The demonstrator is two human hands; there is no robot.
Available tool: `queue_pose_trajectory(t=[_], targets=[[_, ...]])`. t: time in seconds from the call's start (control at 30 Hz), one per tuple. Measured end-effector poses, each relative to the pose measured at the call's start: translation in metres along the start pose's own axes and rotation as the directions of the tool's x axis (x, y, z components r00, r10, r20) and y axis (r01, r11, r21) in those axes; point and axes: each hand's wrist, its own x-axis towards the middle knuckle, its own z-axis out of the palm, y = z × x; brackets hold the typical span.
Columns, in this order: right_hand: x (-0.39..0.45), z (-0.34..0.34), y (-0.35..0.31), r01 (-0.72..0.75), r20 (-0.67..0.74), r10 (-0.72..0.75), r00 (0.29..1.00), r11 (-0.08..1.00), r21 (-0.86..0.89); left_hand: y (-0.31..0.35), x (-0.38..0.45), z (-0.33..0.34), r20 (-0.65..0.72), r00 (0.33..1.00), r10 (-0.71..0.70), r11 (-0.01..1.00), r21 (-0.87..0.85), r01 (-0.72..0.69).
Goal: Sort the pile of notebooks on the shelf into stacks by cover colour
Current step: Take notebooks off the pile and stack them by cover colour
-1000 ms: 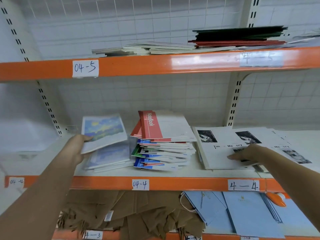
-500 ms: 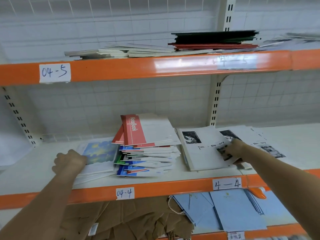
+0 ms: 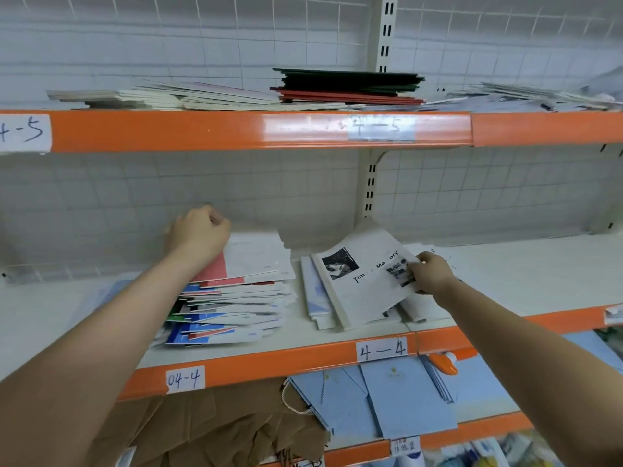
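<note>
White notebook (image 3: pixel 365 281) lifted at the right of the shelf (image 3: pixel 505 281).
Right hand (image 3: pixel 433 274) pinches its right edge, tilting it up off the stack (image 3: pixel 320 303) beneath. Left hand (image 3: pixel 199 235), fingers curled, rests over the back of the red-and-blue pile (image 3: pixel 232 298) just left of it; whether it grips anything is hidden.

A messy pile of notebooks (image 3: pixel 232 298) with red, blue, green and white covers sits left of centre in the frame, its edges fanned out unevenly on the middle shelf (image 3: pixel 505 271). Just to its right, a white notebook (image 3: pixel 364 274) bearing black-and-white photos and dark lettering is tilted, its far edge raised above other white and pale-blue ones lying flat.
</note>
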Motion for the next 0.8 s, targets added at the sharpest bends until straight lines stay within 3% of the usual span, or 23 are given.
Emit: queue_pose_trajectory(t=[0.17,0.3,0.43,0.53,0.67,0.8], targets=[[0.011,-0.037,0.018,-0.001,-0.064,0.003,0.998,1.0,0.029,0.011,-0.008,0.017,0.092,0.994,0.062,0.997,0.048,-0.067],[0.02,-0.059,0.029,0.003,-0.121,-0.002,0.993,1.0,0.008,0.008,-0.008,0.029,0.23,0.973,-0.007,0.993,0.112,-0.02],[0.033,-0.075,0.034,0.01,-0.203,-0.053,0.978,0.979,-0.205,-0.004,-0.014,0.039,0.29,0.957,-0.026,0.986,0.167,-0.024],[0.041,-0.086,0.036,-0.016,-0.24,-0.107,0.965,0.888,-0.46,-0.008,-0.018,0.04,0.278,0.96,-0.019,0.982,0.184,-0.034],[0.051,-0.09,0.039,-0.108,-0.268,-0.105,0.958,0.731,-0.674,-0.007,-0.022,0.042,0.251,0.968,-0.007,0.975,0.218,-0.049],[0.054,-0.078,0.051,-0.113,-0.221,-0.195,0.956,0.451,-0.885,-0.007,-0.028,0.044,0.22,0.975,0.002,0.965,0.257,-0.06]])
